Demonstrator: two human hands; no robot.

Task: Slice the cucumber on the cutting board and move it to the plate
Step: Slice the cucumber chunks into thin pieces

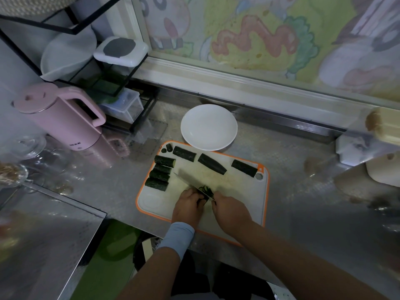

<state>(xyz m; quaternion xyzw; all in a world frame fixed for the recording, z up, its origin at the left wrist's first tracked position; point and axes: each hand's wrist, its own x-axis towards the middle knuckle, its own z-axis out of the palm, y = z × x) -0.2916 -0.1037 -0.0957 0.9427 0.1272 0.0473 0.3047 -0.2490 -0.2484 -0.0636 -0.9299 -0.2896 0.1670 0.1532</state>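
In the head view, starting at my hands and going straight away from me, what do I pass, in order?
Left hand and right hand gripping the knife, side by side → cucumber being sliced → far row of cucumber chunks → white plate → pale sill → painted wall.

The bench (292, 191) is shiny, dimpled sheet metal. On it, the cutting board (238, 187) is matt white plastic with an orange rim. At its 12 o'clock the plate (208, 127) is smooth, glossy white. At 10 o'clock, the pink kettle (65, 122) looks like satin plastic.
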